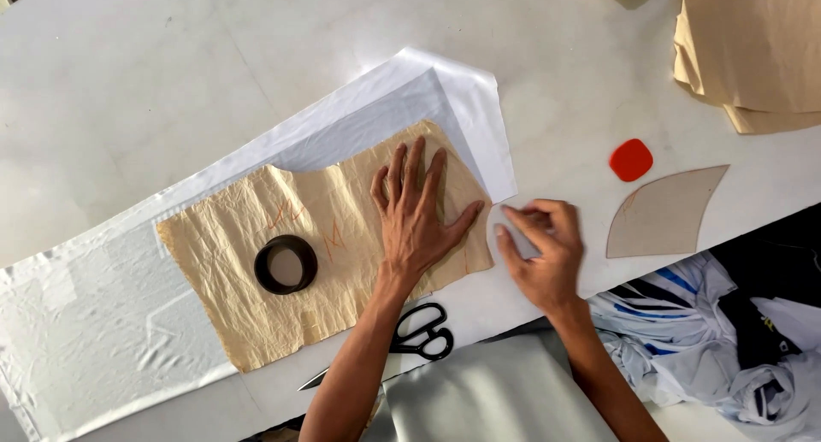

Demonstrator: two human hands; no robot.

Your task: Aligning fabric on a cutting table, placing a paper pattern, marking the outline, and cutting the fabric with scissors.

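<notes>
While our left hand (416, 218) is lying flat with its fingers spread wide, we are pressing down the right end of a crumpled tan paper pattern piece (321, 245) marked with a few orange strokes. That pattern is resting on a long strip of white fabric (111, 314) running from the near left up toward the far middle of the pale table (171, 66). A dark ring, looking like a roll of tape (286, 264), is sitting on the pattern left of our left hand, apart from it.

Our right hand (543, 250) is pinching a small pale flat piece (511, 233), thumb and fingers closed narrowly on it, just beside the pattern's right edge; what the piece is made of we cannot tell.

Black-handled scissors (415, 335) are lying near our left forearm at the table's near edge. Further right, an orange-red rounded chalk-like piece (631, 160) is sitting beside a curved grey card template (663, 213). Stacked tan sheets (753, 57) are lying at the far right, and a heap of white and blue garments (718, 339) is showing below the table at near right.
</notes>
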